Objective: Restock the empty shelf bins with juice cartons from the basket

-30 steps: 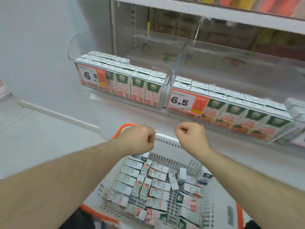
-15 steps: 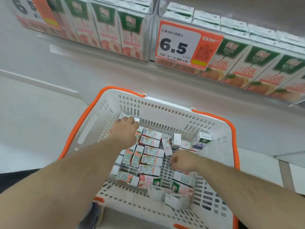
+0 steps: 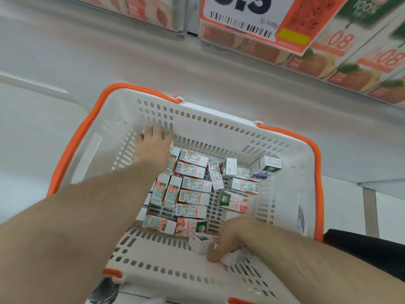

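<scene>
Down inside the white basket [image 3: 219,128], juice cartons [image 3: 192,197] marked "100%" lie jumbled; right hand [image 3: 235,239] grasps one carton [image 3: 202,243], left hand [image 3: 153,145] reaches in, fingers hidden. Price tag [image 3: 252,18] above.

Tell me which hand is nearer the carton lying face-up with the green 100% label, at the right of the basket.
Right. The right hand is just below the green-label carton, gripping cartons at the near wall. The left hand is across the basket at its far-left corner.
</scene>
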